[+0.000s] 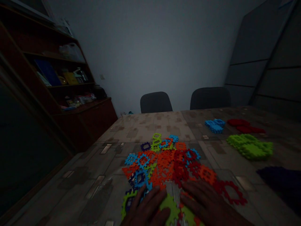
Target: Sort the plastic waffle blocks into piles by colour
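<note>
Notched plastic building pieces in orange, red, blue, green and dark purple lie heaped in the middle of the table. My left hand [147, 207] is at the near edge of the heap, fingers apart, over blue and green pieces. Beside its thumb lies a yellow-green piece [169, 207]. My right hand [203, 201] reaches in from the right with its fingers stretched out flat, resting on or just above green and orange pieces. A red frame piece [232, 192] lies to its right. Orange pieces [164, 160] fill the heap's centre. What lies beneath my palms is hidden.
On the right of the patterned tablecloth [94, 188] are separate piles: blue pieces [214, 125], red pieces [245, 125], green pieces [250, 146] and dark purple pieces [282, 180]. Two chairs [156, 102] stand behind the table. A wooden shelf unit [87, 114] is at the left.
</note>
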A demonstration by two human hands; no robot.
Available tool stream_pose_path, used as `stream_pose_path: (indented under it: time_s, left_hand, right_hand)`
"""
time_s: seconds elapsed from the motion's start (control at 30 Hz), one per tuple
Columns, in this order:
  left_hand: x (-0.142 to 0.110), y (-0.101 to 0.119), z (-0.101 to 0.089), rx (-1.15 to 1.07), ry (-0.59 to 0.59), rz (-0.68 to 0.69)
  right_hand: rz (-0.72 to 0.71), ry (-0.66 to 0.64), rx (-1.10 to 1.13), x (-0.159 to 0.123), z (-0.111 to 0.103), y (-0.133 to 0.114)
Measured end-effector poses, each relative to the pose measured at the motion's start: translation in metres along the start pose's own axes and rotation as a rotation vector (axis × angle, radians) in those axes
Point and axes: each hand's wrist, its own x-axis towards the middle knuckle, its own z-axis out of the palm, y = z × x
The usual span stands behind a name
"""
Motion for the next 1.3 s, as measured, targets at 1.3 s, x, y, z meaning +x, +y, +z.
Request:
stream_pose_path:
  time_s: [1.3]
  left_hand:
    - [0.049, 0.007, -0.016, -0.126, -0.075, -0.153]
  right_hand:
    - [0.225, 0.008, 0.038, 0.014, -0.038, -0.008]
